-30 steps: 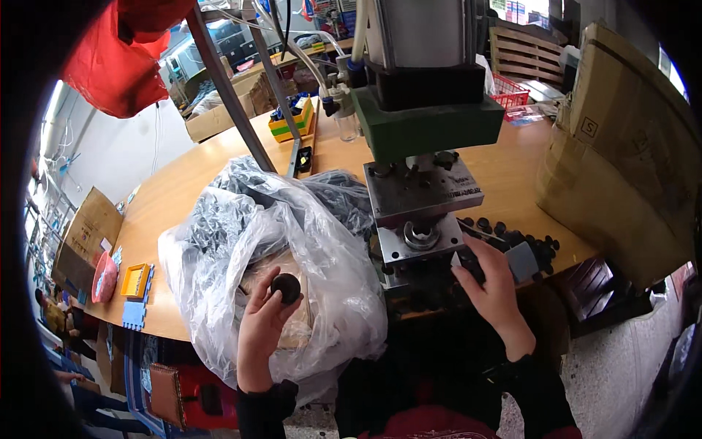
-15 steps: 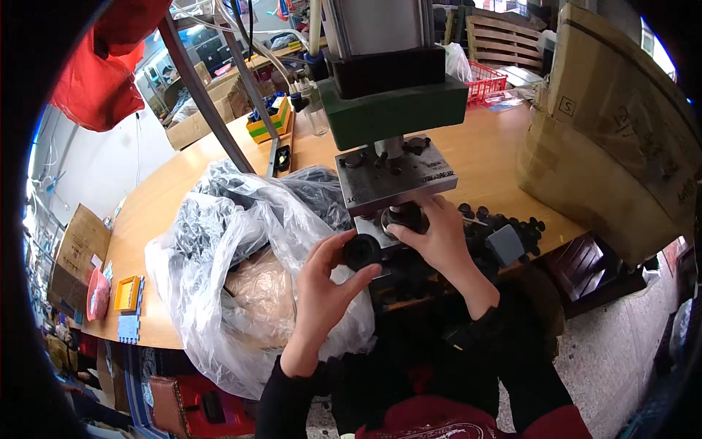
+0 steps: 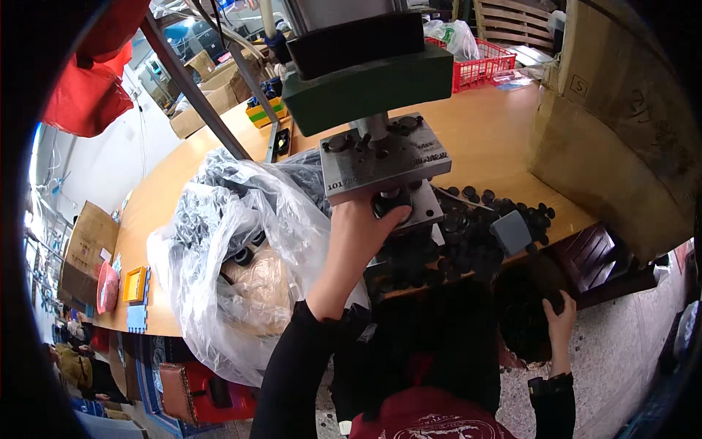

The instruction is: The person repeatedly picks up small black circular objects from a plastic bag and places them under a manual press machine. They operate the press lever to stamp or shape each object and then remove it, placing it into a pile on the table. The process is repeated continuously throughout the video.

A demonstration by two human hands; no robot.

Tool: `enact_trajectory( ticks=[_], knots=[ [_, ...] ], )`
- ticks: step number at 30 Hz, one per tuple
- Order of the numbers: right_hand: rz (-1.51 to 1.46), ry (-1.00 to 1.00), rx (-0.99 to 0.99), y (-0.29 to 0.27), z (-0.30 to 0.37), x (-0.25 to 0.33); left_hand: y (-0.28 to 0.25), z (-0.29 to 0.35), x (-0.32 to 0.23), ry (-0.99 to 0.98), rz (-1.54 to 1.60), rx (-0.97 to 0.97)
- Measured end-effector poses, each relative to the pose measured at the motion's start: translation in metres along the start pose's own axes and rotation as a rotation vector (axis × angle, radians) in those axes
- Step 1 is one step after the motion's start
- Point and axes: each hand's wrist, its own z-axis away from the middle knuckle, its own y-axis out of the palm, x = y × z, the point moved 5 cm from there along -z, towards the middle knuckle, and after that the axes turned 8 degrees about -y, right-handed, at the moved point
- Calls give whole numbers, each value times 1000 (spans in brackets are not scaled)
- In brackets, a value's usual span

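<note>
Gripping the black round plastic-looking cap [image 3: 393,203] with your left hand [image 3: 354,235], at its 1 o'clock, over the grey steel lower plate [image 3: 426,208]. Likely light, stiff, slick; pinch the rim. Right hand [image 3: 561,316]: 4 o'clock, fingers spread, seemingly empty.

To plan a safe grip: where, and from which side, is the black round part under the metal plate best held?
Probably grip the black round part by its curved side, from the front: the metal plate overhangs it, blocking the top.
</note>
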Motion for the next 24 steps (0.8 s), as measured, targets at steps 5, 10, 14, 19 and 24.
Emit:
enact_trajectory(
  ticks=[5, 10, 14, 19, 24],
  knots=[
    [94, -99, 10, 29, -14, 17, 3, 14, 9, 59, -48, -157],
    [-18, -435, 26, 28, -46, 141, -13, 49, 3, 127, 53, -296],
    [24, -662, 112, 30, -58, 242, -41, 92, 32, -91, 139, -172],
    [235, -574, 199, 62, -91, 258, -98, 131, 105, -319, 47, -289],
    [539, -270, 404, 70, -82, 218, -156, 144, 188, -537, -194, -342]
  ],
)
